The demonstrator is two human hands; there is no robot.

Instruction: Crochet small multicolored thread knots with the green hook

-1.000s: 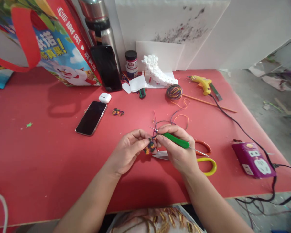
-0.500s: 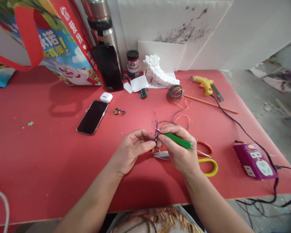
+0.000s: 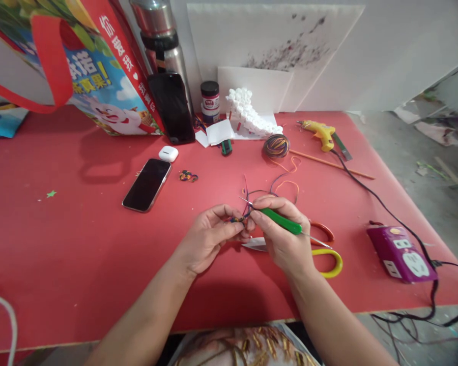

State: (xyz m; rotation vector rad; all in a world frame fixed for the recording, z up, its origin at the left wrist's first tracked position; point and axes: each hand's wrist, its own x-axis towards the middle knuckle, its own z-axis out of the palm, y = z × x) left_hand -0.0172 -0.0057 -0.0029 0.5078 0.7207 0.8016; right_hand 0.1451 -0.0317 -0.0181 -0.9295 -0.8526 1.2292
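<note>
Pinched in the fingertips of my left hand (image 3: 209, 236) is a small multicoloured crochet piece (image 3: 236, 219), partly covered by the fingers. My right hand (image 3: 286, 236) grips a crochet hook with a green handle (image 3: 282, 220), its thin metal tip pointing left just above the piece. Dark and orange yarn (image 3: 270, 190) trails from between the hands back to a variegated yarn ball (image 3: 276, 146). Under my right hand lie scissors (image 3: 328, 262) with orange and yellow handles, their blades partly hidden. Another small crocheted piece (image 3: 188, 176) rests farther back on the left.
A phone (image 3: 147, 184) and white earbuds case (image 3: 168, 153) lie left on the red table (image 3: 80, 244). Behind stand a shopping bag (image 3: 110, 96), a steel flask (image 3: 171, 56) and paint jars (image 3: 209, 101). A glue gun (image 3: 320, 133) and purple power strip box (image 3: 402, 254) are at right.
My left fingers have turned the crochet piece, so more of it shows, pointing left above the thumb. My right hand and the hook stay almost in the same place.
</note>
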